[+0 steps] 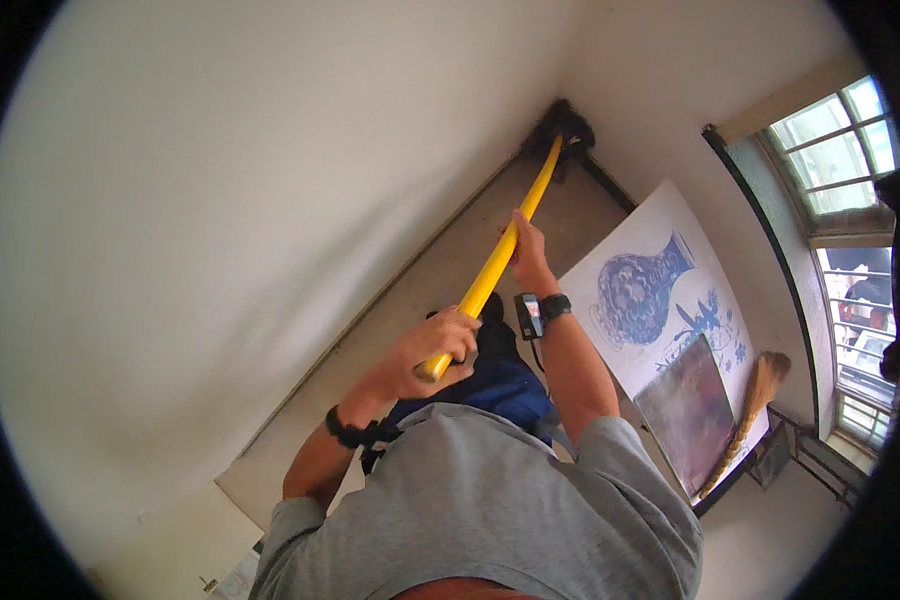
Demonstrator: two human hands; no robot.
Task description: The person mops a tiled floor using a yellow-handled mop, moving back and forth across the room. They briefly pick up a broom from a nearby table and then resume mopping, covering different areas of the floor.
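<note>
A long yellow pole (487, 276) runs from in front of my body to the far corner of the floor. My left hand (439, 343) grips it close to its near end, which pokes out past my fingers. Farther up the shaft, my right hand (527, 253) is closed around it. At the pole's far end a dark, blurred head (559, 131) lies in the corner where two walls meet; its exact kind cannot be told.
On the right stands a panel with a blue vase print (637, 292). A mirror-like sheet (690, 412) and a straw hand brush (754, 401) rest on it. A barred window (832, 150) is beyond. A white wall (195, 187) rises on the left.
</note>
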